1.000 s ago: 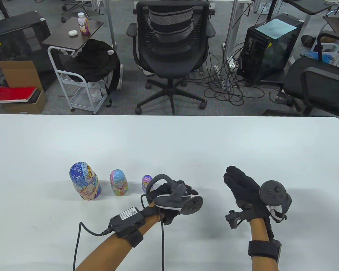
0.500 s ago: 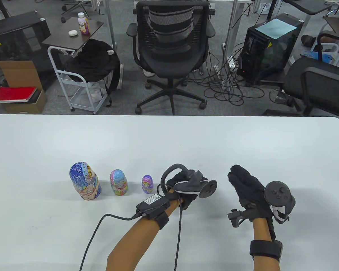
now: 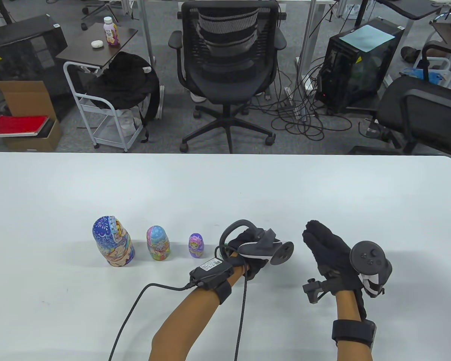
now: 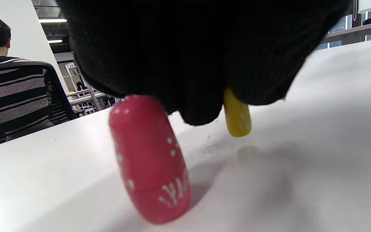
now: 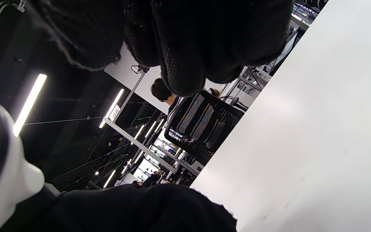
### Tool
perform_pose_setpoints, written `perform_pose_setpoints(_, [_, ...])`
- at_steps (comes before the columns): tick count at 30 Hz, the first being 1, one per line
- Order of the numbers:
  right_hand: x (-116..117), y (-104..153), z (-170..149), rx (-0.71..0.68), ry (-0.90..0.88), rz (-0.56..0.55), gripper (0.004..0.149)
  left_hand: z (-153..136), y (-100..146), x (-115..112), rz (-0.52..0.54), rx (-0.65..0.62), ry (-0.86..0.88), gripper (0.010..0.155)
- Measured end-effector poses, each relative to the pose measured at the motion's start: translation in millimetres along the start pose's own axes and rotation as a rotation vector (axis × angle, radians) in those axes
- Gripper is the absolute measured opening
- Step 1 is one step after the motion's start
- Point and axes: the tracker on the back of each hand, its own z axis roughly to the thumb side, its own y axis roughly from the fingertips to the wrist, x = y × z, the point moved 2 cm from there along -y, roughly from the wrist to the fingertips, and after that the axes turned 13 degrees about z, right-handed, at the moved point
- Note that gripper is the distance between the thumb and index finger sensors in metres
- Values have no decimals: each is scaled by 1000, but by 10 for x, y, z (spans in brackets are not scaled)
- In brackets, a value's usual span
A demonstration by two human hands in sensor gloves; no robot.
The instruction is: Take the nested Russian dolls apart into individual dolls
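Rightward since earlier, the left hand (image 3: pixel 248 252) is setting the red doll (image 4: pixel 150 161) on the bench (image 3: pixel 225 188); its grip is enclosing a yellow doll (image 4: pixel 237 117), needing placement next. Right hand (image 3: pixel 329 255) is hanging loose, empty.

White table (image 3: pixel 323 195) bears three dolls in a row, perhaps a red doll (image 4: pixel 150 161)

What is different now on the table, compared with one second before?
The left hand moved right, away from the small purple doll, which is now fully uncovered. It holds a yellow doll beside a red doll. The right hand barely shifted. The large blue doll and the pink doll stayed.
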Motion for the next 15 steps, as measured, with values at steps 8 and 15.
perform_pose_setpoints(8, [-1, -3, -2, 6, 1, 2, 57, 2, -10, -20, -6, 0, -12, 38])
perform_pose_setpoints(15, [6, -7, -2, 5, 11, 8, 57, 5, -3, 21, -2, -5, -31, 38])
